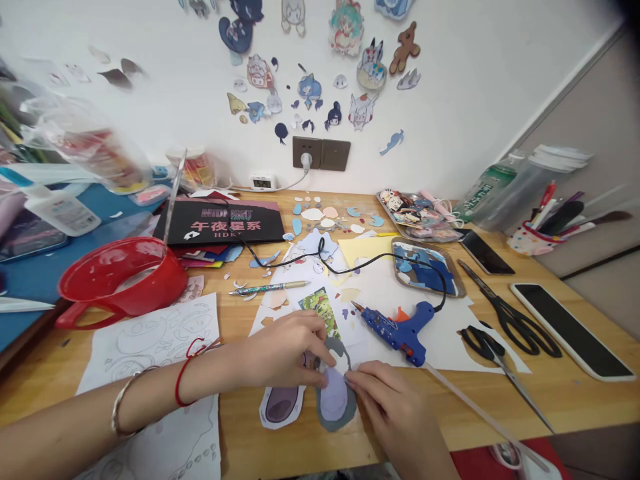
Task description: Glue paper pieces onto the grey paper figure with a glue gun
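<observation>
A grey paper cutout (341, 425) with a lavender paper piece (334, 398) layered on it lies near the table's front edge. From the left, my left hand (290, 350) reaches over it, thumb and fingertips closed on its upper part beside a small white area. My right hand (393, 407) pinches the right edge by the lavender piece; the exact grip is partly hidden. Just left of it rests a printed purple shape (281, 405) with a white border, partly under my left hand. Above my left hand is a green illustrated card (323, 308).
A blue glue gun (397, 330) lies to the right, its cord running back. Farther right are small scissors (493, 350), large scissors (510, 310) and a white-edged phone (573, 331). A red cup (125, 283) and a sketched sheet (150, 347) occupy the left, with paper scraps behind.
</observation>
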`<control>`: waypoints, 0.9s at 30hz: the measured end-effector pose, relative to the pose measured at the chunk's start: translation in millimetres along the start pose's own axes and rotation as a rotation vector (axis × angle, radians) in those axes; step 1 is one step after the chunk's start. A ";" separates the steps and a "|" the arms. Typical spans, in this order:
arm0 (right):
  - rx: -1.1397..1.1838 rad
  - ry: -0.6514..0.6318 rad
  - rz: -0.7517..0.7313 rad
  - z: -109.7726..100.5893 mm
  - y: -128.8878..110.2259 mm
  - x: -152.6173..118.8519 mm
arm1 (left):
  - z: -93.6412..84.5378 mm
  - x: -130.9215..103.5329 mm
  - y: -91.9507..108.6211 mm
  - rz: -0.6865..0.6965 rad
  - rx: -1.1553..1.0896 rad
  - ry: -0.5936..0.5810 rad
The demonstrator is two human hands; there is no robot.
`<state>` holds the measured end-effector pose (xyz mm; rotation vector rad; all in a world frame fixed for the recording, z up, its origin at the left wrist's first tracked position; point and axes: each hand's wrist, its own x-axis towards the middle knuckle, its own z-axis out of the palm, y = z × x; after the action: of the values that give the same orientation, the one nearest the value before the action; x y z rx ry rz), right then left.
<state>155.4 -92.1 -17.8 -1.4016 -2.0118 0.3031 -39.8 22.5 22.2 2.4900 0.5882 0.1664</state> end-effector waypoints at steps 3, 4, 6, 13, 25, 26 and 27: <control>0.051 -0.054 0.028 -2.0 6.3 -1.8 | -5.2 -0.5 -1.6 0.025 -0.062 -0.009; 0.066 -0.063 0.040 -2.0 7.9 -2.5 | -7.2 -0.5 -2.9 0.020 -0.095 0.001; 0.090 -0.064 0.060 -1.1 9.6 -3.8 | -11.6 -0.3 -6.3 -0.014 -0.161 0.046; 0.061 -0.133 0.055 -0.9 7.5 -1.0 | -22.0 3.6 -15.8 -0.139 -0.172 0.182; 0.015 -0.074 0.043 0.8 4.1 0.3 | -12.8 0.4 -9.0 -0.006 -0.088 -0.002; 0.009 -0.058 0.041 1.9 4.1 -0.4 | -11.5 0.6 -9.7 -0.001 -0.063 -0.009; 0.006 -0.053 0.036 2.5 4.0 -0.7 | -10.2 0.9 -10.6 0.000 -0.042 -0.011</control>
<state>157.0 -90.7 -22.1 -1.4410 -2.0288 0.3651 -45.4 36.0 24.8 2.4493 0.5745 0.1632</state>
